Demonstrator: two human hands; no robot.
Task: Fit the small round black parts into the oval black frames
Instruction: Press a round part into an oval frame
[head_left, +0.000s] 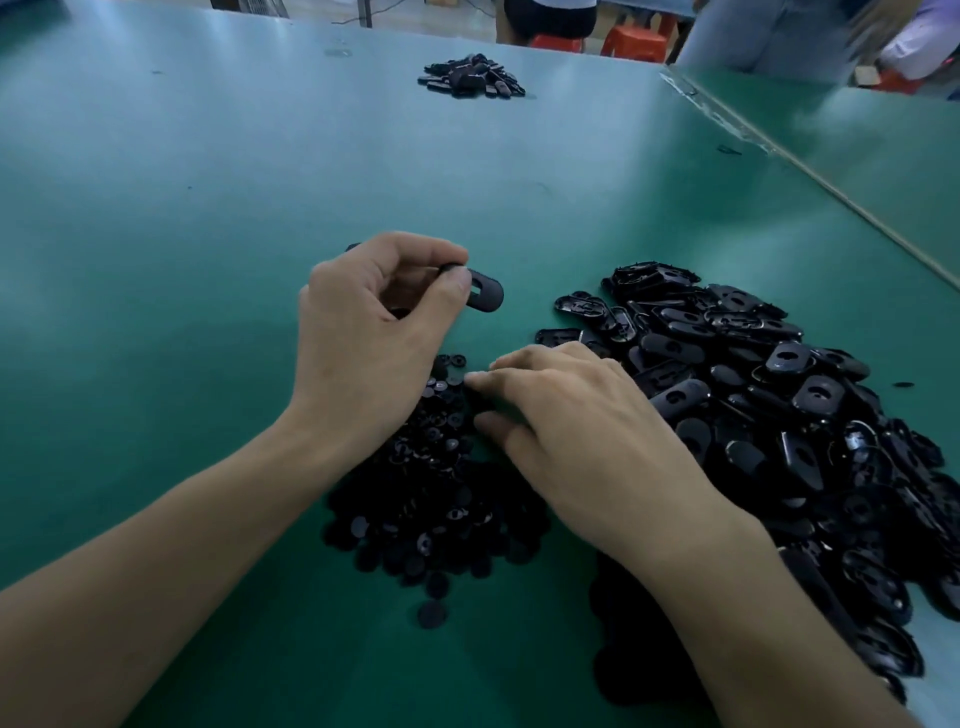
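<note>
My left hand (374, 322) is raised a little over the green table and pinches one oval black frame (485, 295) between thumb and forefinger. The frame sticks out to the right of the fingertips. Below it, a heap of small round black parts (426, 499) lies on the table. My right hand (566, 415) reaches into the top of that heap, fingertips down among the round parts; whether it holds one is hidden. A big heap of oval black frames (779, 415) spreads to the right of my right hand.
A smaller pile of black frames (471, 78) lies far across the green table (208, 182). A seam between table tops (810, 171) runs diagonally at the right. People and red stools (636, 41) are beyond the far edge.
</note>
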